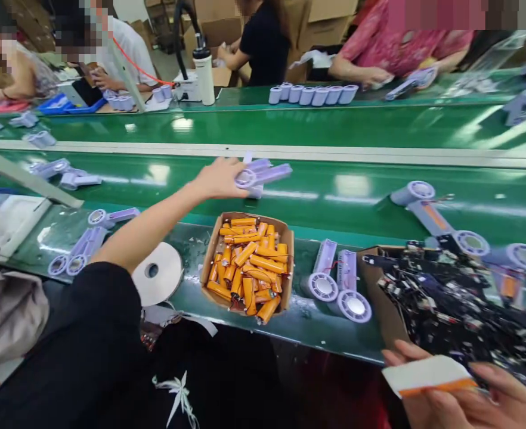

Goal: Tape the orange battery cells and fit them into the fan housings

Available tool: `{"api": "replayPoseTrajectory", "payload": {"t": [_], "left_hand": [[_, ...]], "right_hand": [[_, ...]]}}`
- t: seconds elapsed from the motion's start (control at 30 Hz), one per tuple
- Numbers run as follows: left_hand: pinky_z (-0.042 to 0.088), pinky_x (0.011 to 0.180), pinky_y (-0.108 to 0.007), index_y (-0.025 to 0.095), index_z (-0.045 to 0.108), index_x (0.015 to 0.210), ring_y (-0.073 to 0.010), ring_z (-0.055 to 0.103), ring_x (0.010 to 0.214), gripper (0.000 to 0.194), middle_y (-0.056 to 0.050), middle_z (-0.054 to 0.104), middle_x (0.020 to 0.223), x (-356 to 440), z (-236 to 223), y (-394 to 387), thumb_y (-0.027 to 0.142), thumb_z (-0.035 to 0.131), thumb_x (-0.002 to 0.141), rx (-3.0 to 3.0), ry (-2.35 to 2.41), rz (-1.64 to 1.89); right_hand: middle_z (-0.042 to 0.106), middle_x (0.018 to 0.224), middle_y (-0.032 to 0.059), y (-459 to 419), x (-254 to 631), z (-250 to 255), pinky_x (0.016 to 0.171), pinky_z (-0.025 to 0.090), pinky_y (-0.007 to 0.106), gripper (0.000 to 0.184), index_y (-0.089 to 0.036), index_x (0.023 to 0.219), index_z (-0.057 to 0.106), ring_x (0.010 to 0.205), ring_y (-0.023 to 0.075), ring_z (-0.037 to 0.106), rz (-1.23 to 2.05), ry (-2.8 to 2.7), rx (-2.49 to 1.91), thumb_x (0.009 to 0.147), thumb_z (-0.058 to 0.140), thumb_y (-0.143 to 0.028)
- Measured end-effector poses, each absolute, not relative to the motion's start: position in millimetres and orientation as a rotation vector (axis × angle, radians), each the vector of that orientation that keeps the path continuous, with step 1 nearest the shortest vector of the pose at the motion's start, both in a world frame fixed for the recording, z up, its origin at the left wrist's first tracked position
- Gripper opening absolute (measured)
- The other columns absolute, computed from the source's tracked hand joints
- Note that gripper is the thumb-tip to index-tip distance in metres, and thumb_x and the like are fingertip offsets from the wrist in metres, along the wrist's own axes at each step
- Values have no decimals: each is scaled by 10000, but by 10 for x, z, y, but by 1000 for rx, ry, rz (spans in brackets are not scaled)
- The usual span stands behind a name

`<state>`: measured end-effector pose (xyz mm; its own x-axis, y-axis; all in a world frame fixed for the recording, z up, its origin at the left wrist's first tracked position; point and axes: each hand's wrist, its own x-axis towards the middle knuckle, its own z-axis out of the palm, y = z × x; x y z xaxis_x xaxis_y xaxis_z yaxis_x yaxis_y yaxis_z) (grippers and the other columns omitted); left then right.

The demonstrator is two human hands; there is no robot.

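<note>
A green belt (pixel 370 185) ran past the tabletop (pixel 301 333), with co-workers (pixel 265 44) beyond it. The fingers of the left hand (pixel 220 177) were closed around lavender casings (pixel 269 174) over the belt; whether these touched it could not be told. The fingers of the right hand (pixel 464 387) pinched a white piece (pixel 428 372) with an orange edge, near a carton (pixel 381 292) of dark wired parts (pixel 451 298). Between the hands stood a box (pixel 209 262) full of orange cells (pixel 249 256), beside two open casings (pixel 347 271) showing no orange. Farther right, other casings (pixel 425 217) showed orange inside, so the work seemed part done, with many cells left.
</note>
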<state>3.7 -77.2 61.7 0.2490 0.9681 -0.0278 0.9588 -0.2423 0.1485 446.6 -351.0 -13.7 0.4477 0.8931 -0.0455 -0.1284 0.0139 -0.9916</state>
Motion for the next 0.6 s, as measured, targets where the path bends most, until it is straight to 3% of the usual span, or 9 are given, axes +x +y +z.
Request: {"api": "replayPoseTrajectory", "payload": {"t": [0.1,0.23,0.37,0.47,0.6], "left_hand": [[418,1223,-504,183,679,1457,-402,577,1327,821,-164,673,1435,-1128,700,-1382,686,696,809,2194,2129,-57],[445,1188,-459,177,693,1436,-403,591,1336,842,-172,679,1460,-2003,568,-2018,655,670,744,1994,2251,-242],[409,1233,-459,181,708,1417,-397,537,1418,877,-168,639,1571,-2052,517,-2340,692,679,705,1972,1990,-349],[426,1211,-452,236,732,1417,-398,528,1461,863,-140,657,1584,-1939,608,-2312,786,660,757,1872,1833,-393],[501,1090,-416,235,811,1179,-364,666,1276,741,-139,781,1347,-1559,605,-1753,856,565,858,1985,1861,-275]], "right_hand": [[768,728,144,-3581,4453,-191,823,670,739,361,-522,1056,758,978,486,839,993,-786,-1382,749,916,-417],[842,801,170,-3530,4332,-217,669,722,652,352,-423,980,767,809,472,849,1134,-862,-1271,708,992,-423],[868,800,70,-3441,4243,-254,588,760,514,460,-355,982,759,714,378,864,1209,-884,-1057,660,1070,-461],[879,826,41,-3436,4265,-305,580,760,451,469,-345,1009,758,706,339,869,1208,-874,-1019,675,1070,-452],[889,868,77,-3456,4280,-338,637,763,491,445,-330,1049,741,767,365,878,1241,-933,-1047,739,1036,-450]]}}
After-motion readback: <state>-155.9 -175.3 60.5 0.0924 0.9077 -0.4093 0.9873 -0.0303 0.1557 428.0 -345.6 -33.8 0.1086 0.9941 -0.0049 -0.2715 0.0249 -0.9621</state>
